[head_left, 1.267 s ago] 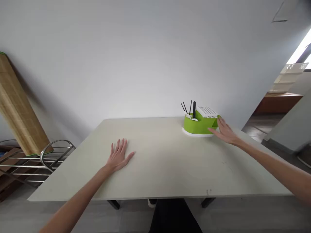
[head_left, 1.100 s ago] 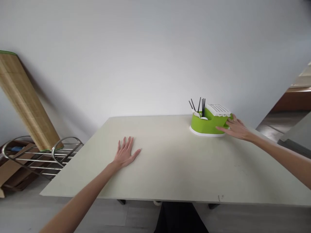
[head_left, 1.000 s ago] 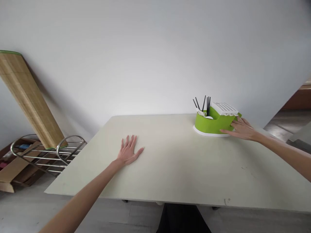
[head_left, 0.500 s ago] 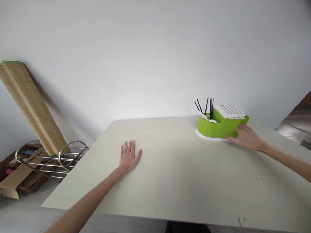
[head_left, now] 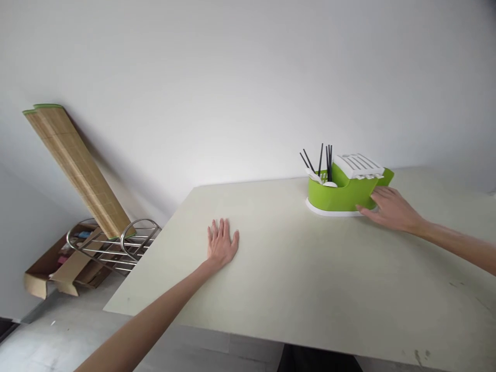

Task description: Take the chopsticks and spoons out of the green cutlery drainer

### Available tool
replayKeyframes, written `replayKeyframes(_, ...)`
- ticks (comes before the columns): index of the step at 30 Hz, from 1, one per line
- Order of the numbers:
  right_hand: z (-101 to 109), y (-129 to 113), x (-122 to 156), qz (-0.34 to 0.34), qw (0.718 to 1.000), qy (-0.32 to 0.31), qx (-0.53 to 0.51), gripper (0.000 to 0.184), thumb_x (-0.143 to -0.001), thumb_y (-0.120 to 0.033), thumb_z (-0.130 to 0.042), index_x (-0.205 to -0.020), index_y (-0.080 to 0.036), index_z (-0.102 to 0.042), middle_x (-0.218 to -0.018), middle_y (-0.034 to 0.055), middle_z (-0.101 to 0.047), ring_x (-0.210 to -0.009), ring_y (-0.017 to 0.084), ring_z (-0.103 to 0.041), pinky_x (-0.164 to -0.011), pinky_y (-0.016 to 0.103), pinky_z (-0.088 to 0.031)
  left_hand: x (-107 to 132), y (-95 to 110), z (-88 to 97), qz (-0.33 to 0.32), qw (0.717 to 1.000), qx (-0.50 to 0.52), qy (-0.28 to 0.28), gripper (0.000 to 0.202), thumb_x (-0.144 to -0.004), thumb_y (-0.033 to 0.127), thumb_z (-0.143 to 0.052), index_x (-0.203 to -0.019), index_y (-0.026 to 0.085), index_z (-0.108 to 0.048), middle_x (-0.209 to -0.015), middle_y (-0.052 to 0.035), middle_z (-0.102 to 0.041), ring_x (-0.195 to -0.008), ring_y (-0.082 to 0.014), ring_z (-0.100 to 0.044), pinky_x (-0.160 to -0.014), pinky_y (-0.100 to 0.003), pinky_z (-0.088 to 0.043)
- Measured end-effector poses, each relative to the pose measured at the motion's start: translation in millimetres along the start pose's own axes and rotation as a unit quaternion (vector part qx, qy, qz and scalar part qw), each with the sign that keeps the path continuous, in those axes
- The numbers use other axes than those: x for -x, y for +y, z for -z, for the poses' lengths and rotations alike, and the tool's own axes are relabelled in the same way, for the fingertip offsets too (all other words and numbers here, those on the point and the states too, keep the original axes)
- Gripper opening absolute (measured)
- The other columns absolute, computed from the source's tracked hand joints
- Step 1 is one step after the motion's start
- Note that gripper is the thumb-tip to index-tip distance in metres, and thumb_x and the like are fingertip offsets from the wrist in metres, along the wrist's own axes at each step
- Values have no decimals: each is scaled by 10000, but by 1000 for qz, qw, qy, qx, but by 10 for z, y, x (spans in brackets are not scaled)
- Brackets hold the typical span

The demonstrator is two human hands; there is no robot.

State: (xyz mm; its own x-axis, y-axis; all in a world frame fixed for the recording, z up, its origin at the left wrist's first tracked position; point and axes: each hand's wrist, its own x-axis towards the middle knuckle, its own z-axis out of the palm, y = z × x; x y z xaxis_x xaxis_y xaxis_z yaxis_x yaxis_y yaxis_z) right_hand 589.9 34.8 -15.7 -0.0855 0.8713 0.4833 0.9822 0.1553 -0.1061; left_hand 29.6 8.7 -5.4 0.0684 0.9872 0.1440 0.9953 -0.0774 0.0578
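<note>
A green utensil holder [head_left: 335, 199] with a white base and a slotted white top stands near the table's back edge. Black chopsticks [head_left: 329, 163] and white spoons [head_left: 314, 176] stick up from its left compartment. My right hand [head_left: 393, 211] is closed around the holder's right end, thumb at the front and fingers at the end wall; the fingertips are partly hidden. My left hand [head_left: 221, 247] lies flat on the pale tabletop [head_left: 287, 274], fingers spread and thumb out, well left of the holder, with nothing in it.
A rolled bamboo mat [head_left: 83, 170] leans on the wall, its foot on a metal rack [head_left: 127, 247] left of the table. An open cardboard box [head_left: 42, 266] with assorted items sits by the rack. The wall [head_left: 248, 93] runs behind the table.
The view has turned a little left. Against the table, the utensil holder has shifted left, with my right hand staying at its right end. My left hand has stayed flat on the tabletop.
</note>
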Motion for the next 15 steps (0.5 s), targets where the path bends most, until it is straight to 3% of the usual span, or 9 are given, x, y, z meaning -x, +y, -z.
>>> replayKeyframes(3,19,-187,-13,62,998,0,6,405,-953,-588,-463,-894,-202,-570,-1063,213,-712,-1084,343,-620,-1054,458,-404,23,55,57,10,1000,-11,-10,815,-1063,596,-179,-1681,67,-227,-1758,-141,-200,-1635,-376,5,-1324,-588,-40)
replayKeyframes(9,-52,-566,-9,90,995,42,1,432,-974,-569,-457,-973,-174,-632,-1080,206,-715,-1092,351,-631,-1046,482,-436,9,45,72,17,999,-24,-15,784,-1067,556,-218,-1677,64,-247,-1752,-151,-217,-1634,-374,-25,-1327,-567,-58)
replayKeyframes(15,-30,-986,102,95,992,82,-9,476,-968,-508,-503,-1181,-104,-639,-1173,211,-701,-1146,370,-629,-1051,511,-451,19,49,109,20,999,-35,-23,746,-1066,532,-219,-1657,89,-326,-1750,-165,-216,-1632,-385,-64,-1318,-568,-82)
